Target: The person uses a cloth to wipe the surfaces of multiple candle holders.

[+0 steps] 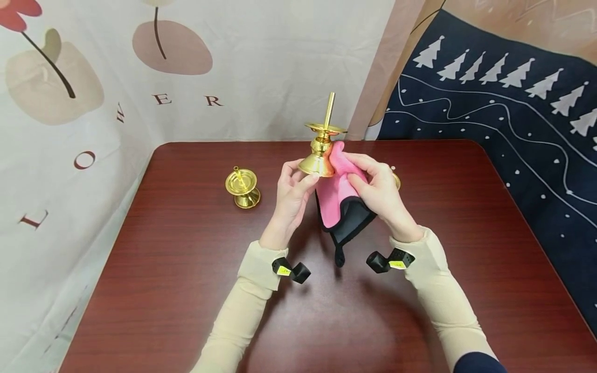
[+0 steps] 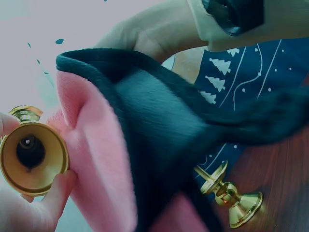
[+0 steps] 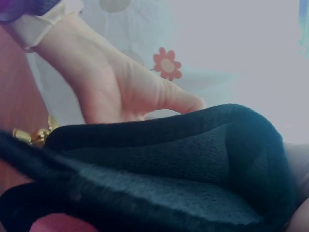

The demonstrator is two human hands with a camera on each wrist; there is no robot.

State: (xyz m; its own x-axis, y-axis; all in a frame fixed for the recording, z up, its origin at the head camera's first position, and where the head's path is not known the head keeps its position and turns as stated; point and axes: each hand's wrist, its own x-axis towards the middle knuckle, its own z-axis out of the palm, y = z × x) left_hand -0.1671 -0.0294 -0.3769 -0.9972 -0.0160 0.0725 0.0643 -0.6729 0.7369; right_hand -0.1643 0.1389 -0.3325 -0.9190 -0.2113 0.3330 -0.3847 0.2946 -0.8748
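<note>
My left hand [image 1: 291, 199] grips a shiny brass candlestick [image 1: 321, 147] by the rim of its flared base, with fingers and thumb. The candlestick is raised over the table, its thin stem pointing up and tilted slightly right. A pink cloth with black edging and a dark underside [image 1: 332, 204] hangs against its right side. My right hand [image 1: 380, 191] pinches that cloth beside the candlestick. In the left wrist view, the hollow underside of the base [image 2: 58, 162] faces the camera. The cloth [image 3: 193, 150] hides the right fingertips in the right wrist view.
Another brass holder [image 1: 246, 197] stands on the dark red table [image 1: 186, 290] left of my hands. A further brass candlestick [image 2: 236, 208] stands to the right, mostly hidden behind my right hand in the head view. Printed cloths hang behind and beside the table.
</note>
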